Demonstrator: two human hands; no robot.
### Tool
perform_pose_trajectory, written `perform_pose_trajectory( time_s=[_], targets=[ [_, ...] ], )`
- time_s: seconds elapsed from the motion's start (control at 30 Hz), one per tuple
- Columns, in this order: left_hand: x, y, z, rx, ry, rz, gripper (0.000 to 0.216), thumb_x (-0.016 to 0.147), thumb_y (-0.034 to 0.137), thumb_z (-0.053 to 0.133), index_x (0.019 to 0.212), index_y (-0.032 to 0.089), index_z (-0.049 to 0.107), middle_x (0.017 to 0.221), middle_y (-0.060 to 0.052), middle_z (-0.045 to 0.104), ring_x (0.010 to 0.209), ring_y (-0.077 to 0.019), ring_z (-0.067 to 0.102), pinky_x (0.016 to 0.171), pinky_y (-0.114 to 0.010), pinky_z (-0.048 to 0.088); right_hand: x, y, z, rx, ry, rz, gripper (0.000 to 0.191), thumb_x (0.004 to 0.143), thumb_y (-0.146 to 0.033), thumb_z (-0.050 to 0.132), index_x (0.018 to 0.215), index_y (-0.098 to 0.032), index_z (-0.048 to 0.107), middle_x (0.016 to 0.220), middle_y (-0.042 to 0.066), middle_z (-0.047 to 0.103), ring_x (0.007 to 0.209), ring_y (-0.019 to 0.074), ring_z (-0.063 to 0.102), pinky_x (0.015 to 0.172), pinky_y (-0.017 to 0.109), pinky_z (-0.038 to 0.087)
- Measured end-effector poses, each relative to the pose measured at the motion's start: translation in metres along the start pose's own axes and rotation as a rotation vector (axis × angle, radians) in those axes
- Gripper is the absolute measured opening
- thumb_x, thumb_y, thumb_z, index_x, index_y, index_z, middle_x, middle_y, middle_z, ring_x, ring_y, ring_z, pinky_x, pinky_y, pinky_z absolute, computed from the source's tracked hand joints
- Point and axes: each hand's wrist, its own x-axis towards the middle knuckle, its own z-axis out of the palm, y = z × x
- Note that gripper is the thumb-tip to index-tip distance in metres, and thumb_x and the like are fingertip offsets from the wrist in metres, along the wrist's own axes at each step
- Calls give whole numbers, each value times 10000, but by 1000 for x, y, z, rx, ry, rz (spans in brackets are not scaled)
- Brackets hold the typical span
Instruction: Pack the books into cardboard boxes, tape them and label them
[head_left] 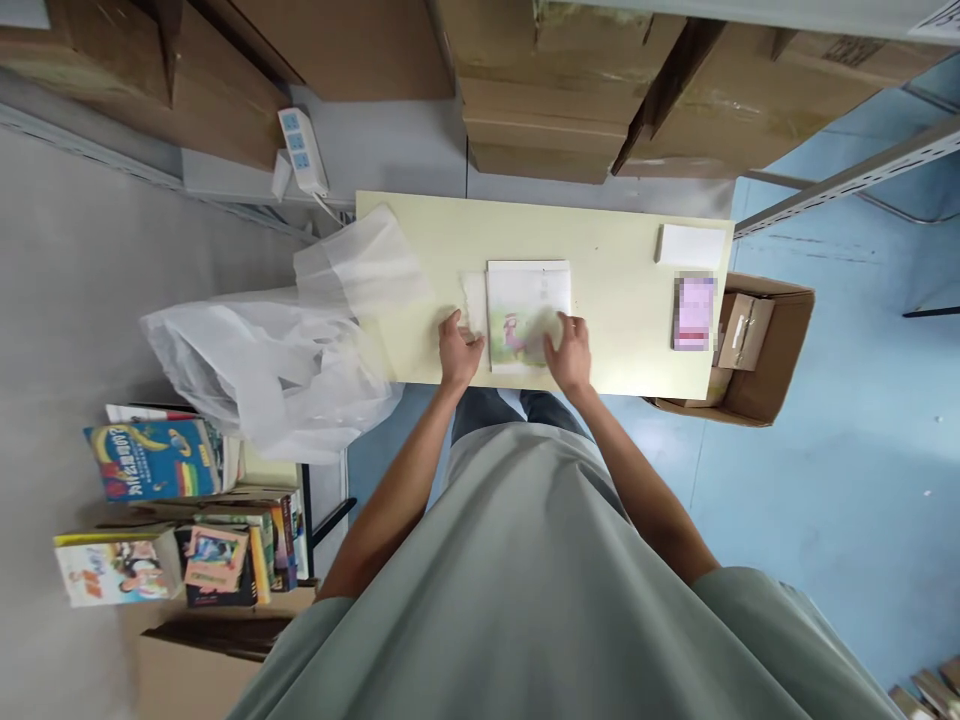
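A thin booklet [528, 290] with a white and pale green cover and a small pink figure lies flat on the cream tabletop [630, 300]. Along its left side is a white paper strip [474, 298] with a ragged edge. My left hand [460, 352] is at the strip's lower end, fingers bent and apart. At the booklet's lower right edge is my right hand [570, 354], its thumb over the cover and its fingers curved and spread. Slight blur hides whether the right fingertips press on the booklet.
Crumpled translucent plastic [262, 370] covers the table's left end. A white box [691, 245] and a pink, pixelated item [694, 312] lie at the right. Beyond stands an open carton [780, 350]. Books [161, 460] are stacked lower left; cardboard boxes [540, 110] and a power strip [302, 150] are behind.
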Motion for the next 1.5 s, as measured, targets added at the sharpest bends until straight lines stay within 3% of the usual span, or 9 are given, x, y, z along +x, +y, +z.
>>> perform_pose_trajectory(
  time_s=[0.07, 0.17, 0.33, 0.5, 0.93, 1.1, 1.3, 1.4, 1.5],
  targets=[
    [-4, 6, 6, 7, 1, -100, 687, 902, 282, 804, 1535, 159, 568, 1349, -178, 719, 1103, -287, 778, 1059, -429, 621, 0, 27, -11, 46, 32, 51, 561, 1067, -344, 553, 1582, -124, 522, 1457, 257, 617, 1272, 343, 679, 1112, 524, 585],
    [-11, 17, 15, 88, -62, -89, 486, 902, 382, 836, 1320, 183, 688, 1115, -132, 769, 1128, -354, 760, 1062, -459, 584, -1, 48, -12, 134, -5, 92, 551, 1034, -365, 601, 1531, -135, 544, 1318, 208, 709, 1033, 296, 735, 988, 493, 629],
    [-21, 28, 17, 135, -91, 34, 146, 974, 273, 754, 1086, 205, 688, 1132, -151, 738, 1057, -323, 727, 972, -405, 570, -3, 47, 1, 101, -5, 149, 464, 976, -298, 631, 1422, -171, 638, 1260, 161, 716, 934, 266, 731, 932, 446, 618],
    [-12, 28, 2, 238, -114, 75, 44, 1033, 236, 694, 1026, 204, 664, 1109, -130, 709, 981, -278, 700, 909, -357, 557, 5, 33, 14, 43, -6, 178, 450, 994, -303, 629, 1427, -182, 641, 1280, 144, 680, 922, 250, 716, 903, 409, 595],
    [86, 7, -92, 420, -37, 47, 295, 1065, 215, 625, 1342, 188, 722, 1537, -202, 613, 1265, -354, 723, 1086, -461, 586, 98, -81, 81, -45, -66, 59, 452, 979, -233, 605, 1428, -184, 612, 1359, 168, 650, 1018, 281, 691, 974, 435, 583],
    [121, -11, -132, 446, 8, 39, 417, 943, 404, 850, 1271, 161, 766, 1847, -238, 297, 1684, -538, 305, 1351, -705, 288, 116, -114, 89, -105, -69, 78, 478, 964, -223, 614, 1439, -170, 617, 1373, 179, 656, 1088, 299, 692, 1005, 439, 570],
    [131, -27, -148, 328, -46, 40, 554, 1021, 522, 732, 1378, 98, 719, 1752, -303, 456, 1614, -436, 491, 1408, -613, 233, 115, -121, 85, -138, -43, 137, 481, 939, -295, 635, 1410, -195, 644, 1327, 151, 693, 1032, 268, 695, 968, 404, 558],
    [126, -26, -163, 252, -21, 32, 569, 1059, 487, 674, 1440, 64, 667, 1642, -313, 573, 1505, -435, 595, 1346, -590, 370, 113, -122, 87, -146, -23, 145, 499, 931, -348, 634, 1406, -196, 655, 1298, 147, 713, 987, 259, 690, 935, 393, 553],
    [110, -24, -201, 188, 69, 100, 520, 1101, 419, 588, 1471, 57, 626, 1558, -312, 624, 1428, -419, 636, 1248, -558, 488, 111, -123, 91, -151, 14, 160, 531, 920, -384, 634, 1412, -185, 663, 1295, 158, 720, 950, 254, 689, 934, 396, 547]
  ],
)
